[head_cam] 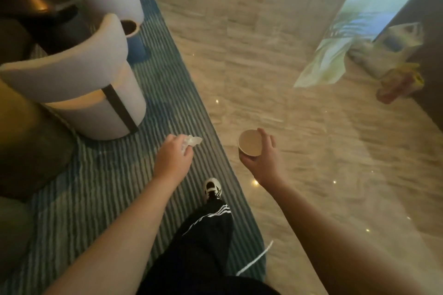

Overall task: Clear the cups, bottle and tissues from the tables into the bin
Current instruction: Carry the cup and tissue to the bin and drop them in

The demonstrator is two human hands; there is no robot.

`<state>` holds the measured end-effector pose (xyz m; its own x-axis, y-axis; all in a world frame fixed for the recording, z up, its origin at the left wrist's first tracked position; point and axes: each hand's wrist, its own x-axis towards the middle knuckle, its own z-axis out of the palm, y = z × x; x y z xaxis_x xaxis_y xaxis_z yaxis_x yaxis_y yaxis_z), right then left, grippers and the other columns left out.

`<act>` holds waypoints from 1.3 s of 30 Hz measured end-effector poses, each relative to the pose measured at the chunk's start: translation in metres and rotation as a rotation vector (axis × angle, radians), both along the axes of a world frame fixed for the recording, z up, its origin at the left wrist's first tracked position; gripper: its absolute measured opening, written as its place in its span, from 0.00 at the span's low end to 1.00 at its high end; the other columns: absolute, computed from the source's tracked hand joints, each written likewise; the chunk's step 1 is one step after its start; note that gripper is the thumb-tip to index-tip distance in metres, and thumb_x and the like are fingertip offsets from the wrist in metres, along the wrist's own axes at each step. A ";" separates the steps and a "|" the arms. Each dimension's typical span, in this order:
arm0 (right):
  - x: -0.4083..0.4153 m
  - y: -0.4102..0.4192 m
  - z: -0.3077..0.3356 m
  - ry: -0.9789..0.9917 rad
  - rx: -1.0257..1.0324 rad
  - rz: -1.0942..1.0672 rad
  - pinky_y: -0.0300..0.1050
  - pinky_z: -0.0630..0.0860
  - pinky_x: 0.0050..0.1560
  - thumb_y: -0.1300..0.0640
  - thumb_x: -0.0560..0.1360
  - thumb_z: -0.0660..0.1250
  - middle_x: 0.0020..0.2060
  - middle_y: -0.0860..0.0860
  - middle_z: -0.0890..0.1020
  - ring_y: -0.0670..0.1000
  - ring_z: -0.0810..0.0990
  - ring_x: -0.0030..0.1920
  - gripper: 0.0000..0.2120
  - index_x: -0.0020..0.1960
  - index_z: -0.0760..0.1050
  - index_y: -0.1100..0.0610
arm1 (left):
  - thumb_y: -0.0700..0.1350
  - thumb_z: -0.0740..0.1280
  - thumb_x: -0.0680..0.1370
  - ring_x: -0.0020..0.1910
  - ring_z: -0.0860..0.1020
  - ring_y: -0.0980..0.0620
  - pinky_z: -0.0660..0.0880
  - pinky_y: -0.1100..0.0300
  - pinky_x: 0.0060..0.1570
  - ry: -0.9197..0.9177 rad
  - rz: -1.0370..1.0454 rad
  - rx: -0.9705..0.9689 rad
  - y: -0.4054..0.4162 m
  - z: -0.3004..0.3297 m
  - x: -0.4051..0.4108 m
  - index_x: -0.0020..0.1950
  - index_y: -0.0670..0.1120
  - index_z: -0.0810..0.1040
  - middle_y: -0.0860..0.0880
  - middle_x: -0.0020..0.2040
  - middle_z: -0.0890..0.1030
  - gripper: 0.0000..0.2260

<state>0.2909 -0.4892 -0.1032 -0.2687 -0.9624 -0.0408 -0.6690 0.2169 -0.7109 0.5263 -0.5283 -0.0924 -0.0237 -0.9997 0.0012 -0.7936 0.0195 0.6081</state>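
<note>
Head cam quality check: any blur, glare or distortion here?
Head view: motion blur smears the marble floor and upper right; glare specks on the floor; wide-angle bending at edges; left hand with tissue and right hand with paper cup stay fairly sharp.

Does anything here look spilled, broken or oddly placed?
Nothing looks spilled or broken. The left hand grips a crumpled tissue; the right hand holds a paper cup, which looks empty. One oddity: a dark-rimmed cup sits behind the pale chair, what it rests on unclear.
</note>
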 end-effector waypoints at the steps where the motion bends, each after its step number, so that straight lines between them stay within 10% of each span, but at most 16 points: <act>1: -0.006 -0.032 -0.005 -0.008 0.004 0.017 0.53 0.75 0.57 0.42 0.67 0.72 0.64 0.47 0.67 0.52 0.73 0.59 0.40 0.72 0.55 0.43 | 0.45 0.62 0.78 0.40 0.71 0.52 0.64 0.58 0.35 0.003 0.014 -0.009 -0.028 -0.005 -0.006 0.54 0.43 0.76 0.48 0.48 0.73 0.09; 39: 0.001 -1.218 0.011 -0.007 0.008 0.876 0.43 0.66 0.55 0.45 0.66 0.75 0.66 0.50 0.68 0.53 0.70 0.63 0.42 0.73 0.59 0.52 | 0.40 0.66 0.76 0.47 0.77 0.40 0.71 0.52 0.46 0.026 0.944 -0.083 -0.987 -0.016 -0.047 0.53 0.39 0.78 0.39 0.47 0.80 0.08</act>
